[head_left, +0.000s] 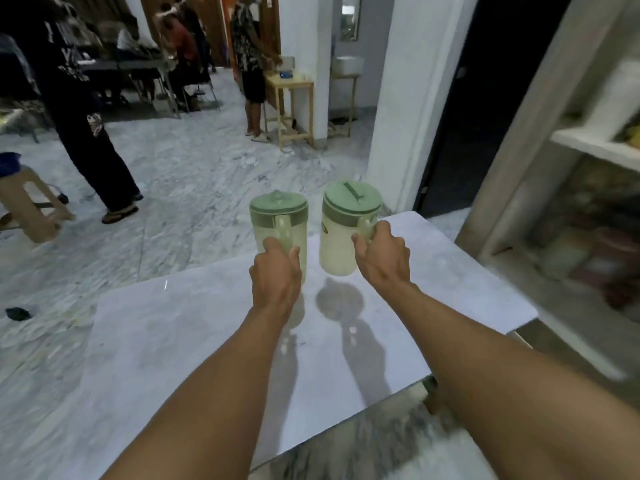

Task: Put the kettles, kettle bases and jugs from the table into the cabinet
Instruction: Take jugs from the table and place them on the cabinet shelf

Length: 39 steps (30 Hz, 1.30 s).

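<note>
Two pale translucent jugs with green lids are held above the white table (pixel 173 341). My left hand (pixel 275 275) grips the handle of the left jug (pixel 266 230), which is upright. The right jug (pixel 337 240) tilts slightly to the left, its handle gripped by my right hand (pixel 382 258), and its shadow lies on the tabletop below. Both jugs hang over the table's far part. The cabinet (pixel 588 147) with open shelves stands at the right.
A white pillar (pixel 408 98) rises just beyond the table's far right corner, beside a dark doorway. People stand on the marble floor at the back left. A plastic stool (pixel 31 209) sits at the far left. A small wooden table (pixel 289 98) stands further back.
</note>
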### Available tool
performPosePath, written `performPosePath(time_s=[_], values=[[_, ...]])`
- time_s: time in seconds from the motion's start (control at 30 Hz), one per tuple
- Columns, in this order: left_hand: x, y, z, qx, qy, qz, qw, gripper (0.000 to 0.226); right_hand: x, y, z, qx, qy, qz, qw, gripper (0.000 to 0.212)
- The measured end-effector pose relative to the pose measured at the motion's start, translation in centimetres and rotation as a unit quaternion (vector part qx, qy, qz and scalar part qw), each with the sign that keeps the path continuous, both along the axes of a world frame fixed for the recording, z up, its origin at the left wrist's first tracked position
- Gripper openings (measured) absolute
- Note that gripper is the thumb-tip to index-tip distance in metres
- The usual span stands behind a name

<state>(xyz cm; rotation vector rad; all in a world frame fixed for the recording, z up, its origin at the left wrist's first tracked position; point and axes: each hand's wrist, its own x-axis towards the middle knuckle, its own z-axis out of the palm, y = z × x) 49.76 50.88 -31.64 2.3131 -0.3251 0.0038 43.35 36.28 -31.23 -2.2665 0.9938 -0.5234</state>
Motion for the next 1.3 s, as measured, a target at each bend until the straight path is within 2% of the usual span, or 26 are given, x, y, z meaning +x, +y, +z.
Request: performPosePath(time_s=[0.2,0.4,0.6,0.77,0.87,0.97,1.1,1.3], values=[[-11.1,-2.8,8.0,-0.033,-0.073,-0.132,0.988,0.035,-14.6,-1.3,8.2,-0.074,-0.039,-0.106,0.991,0.035],[-24.0,-9.6,14.2,-0.089,-0.119,-0.266,0.952,0.029,-31.1,-4.8,15.5,-0.123,-0.076,-0.266,0.953,0.039],[-39.4,-18.2,19.0,-0.178,-0.111,-0.417,0.885,0.027,-49.1,-8.4,20.2,-0.161,-0.102,-0.433,0.881,0.038],[-51.2,-24.5,21.6,-0.208,-0.115,-0.496,0.835,0.025,-60.8,-11.9,21.5,-0.168,-0.104,-0.527,0.826,0.042],[-56.7,-29.0,22.1,-0.218,-0.107,-0.518,0.82,0.025,-65.7,-15.2,21.7,-0.172,-0.097,-0.552,0.81,0.042],[-60.6,-33.8,22.3,-0.211,-0.097,-0.529,0.816,0.028,-69.0,-19.4,21.9,-0.178,-0.085,-0.552,0.81,0.042],[-63.6,-40.5,22.0,-0.197,-0.068,-0.535,0.819,0.029,-71.9,-25.5,22.4,-0.185,-0.066,-0.547,0.814,0.041],[-64.8,-49.8,20.4,-0.142,-0.057,-0.53,0.834,0.035,-73.0,-35.0,21.0,-0.147,-0.035,-0.541,0.827,0.039]])
